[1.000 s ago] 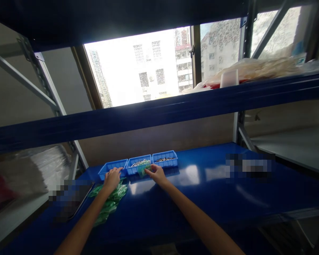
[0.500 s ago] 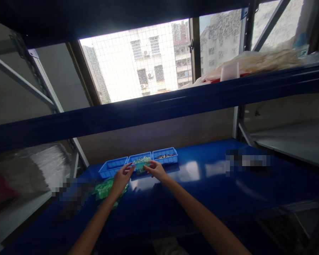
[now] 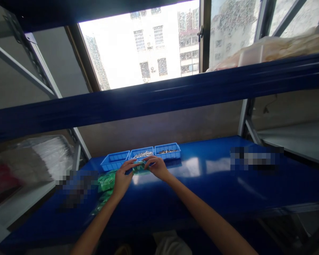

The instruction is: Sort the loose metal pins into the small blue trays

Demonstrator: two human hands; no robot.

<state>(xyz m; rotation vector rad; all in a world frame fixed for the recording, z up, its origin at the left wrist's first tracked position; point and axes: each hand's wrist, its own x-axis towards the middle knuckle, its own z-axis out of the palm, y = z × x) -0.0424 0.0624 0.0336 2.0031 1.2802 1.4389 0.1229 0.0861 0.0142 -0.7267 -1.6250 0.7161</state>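
Note:
Between my two hands is a small green plastic bag [image 3: 140, 168], pinched at its sides in front of the middle bin. My left hand [image 3: 124, 176] has its fingers closed on the left edge of the bag. On the other edge my right hand [image 3: 156, 167] grips it with thumb and fingers. Just behind are a blue bin of silvery, screw-like pieces [image 3: 144, 154] and, to its right, a blue bin of darker thin pieces [image 3: 168, 151]. A pile of green plastic bags [image 3: 106, 182] lies left of my left hand, partly hidden by it.
A blue bin [image 3: 115, 161] stands at the left end of the row on the blue shelf surface [image 3: 202, 191]. Above crosses a blue shelf beam [image 3: 149, 97]. Blurred-out items lie at far left and right. Metal uprights [image 3: 244, 118] stand at the sides.
The view has tilted down and shifted slightly. The green bag is lower, uncovering more of the middle bin's pieces, and looks flatter between my fingers. Both hands still hold it.

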